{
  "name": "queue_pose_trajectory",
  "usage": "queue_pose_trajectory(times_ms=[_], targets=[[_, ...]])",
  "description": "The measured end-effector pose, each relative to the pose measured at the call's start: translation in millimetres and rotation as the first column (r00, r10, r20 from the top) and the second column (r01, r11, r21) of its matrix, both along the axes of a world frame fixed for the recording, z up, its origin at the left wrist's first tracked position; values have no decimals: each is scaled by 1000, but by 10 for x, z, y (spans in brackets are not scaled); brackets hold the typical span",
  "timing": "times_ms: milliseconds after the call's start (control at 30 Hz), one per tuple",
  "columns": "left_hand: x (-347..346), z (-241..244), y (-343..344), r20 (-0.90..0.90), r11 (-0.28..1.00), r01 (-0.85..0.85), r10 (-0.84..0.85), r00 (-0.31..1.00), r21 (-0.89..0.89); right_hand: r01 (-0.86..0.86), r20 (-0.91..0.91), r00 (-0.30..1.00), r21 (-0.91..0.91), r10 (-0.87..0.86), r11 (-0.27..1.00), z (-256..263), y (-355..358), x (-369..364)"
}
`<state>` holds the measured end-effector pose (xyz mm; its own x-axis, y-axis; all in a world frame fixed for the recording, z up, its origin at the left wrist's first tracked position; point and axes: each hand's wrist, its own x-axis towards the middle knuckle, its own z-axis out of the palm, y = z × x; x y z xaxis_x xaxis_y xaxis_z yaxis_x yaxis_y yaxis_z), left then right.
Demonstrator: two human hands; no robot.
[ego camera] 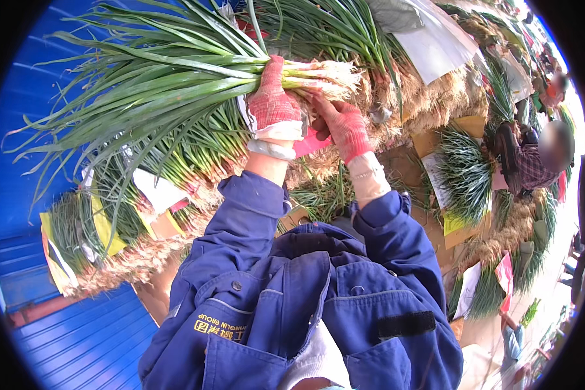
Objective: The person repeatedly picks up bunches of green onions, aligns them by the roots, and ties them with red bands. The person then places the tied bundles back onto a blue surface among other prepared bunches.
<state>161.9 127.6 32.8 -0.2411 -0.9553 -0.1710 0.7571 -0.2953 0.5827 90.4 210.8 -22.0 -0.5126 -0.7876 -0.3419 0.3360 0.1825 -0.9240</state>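
Note:
A large bunch of green onions (175, 80) lies sideways across the upper left of the head view, leaves to the left and pale roots to the right. My left hand (274, 100), in a red-and-white knit glove, grips the bunch around its lower stalks, with the thumb over the top. Just below the root end is my right hand (343, 124), also gloved, its fingers bent with bare fingertips at the underside of the stalks. Whether those fingertips pinch a stalk cannot be made out. A pink sheet (312, 145) shows between my wrists.
Rows of green onions (200, 156) with cardboard and paper sheets lie ahead and to the left. More bunches (463, 170) stand on the right, near a seated person (531, 158). Loose green leaves (321, 195) cover the ground before me. A blue ribbed metal shutter (87, 341) is at left.

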Motion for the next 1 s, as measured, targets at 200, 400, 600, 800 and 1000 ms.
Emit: queue_pose_trajectory(times_ms=[200,400,600,800,1000], targets=[[146,-50,-251,44,972,109,-102,994,-206,144,-6,990,57,-144,988,-290,389,-336],[59,-148,-276,116,969,38,-9,993,-246,-116,-425,896,51,127,992,-1473,436,-468],[119,-238,-123,-15,975,189,-192,981,-120,-27,202,977,-190,66,981,-190,66,48],[78,-414,-121,-118,987,146,-153,981,-62,202,103,973,60,-207,978,-852,683,-657],[220,-665,-55,-41,929,342,-351,935,-143,103,-46,993,-61,-106,993,-18,583,-328]])
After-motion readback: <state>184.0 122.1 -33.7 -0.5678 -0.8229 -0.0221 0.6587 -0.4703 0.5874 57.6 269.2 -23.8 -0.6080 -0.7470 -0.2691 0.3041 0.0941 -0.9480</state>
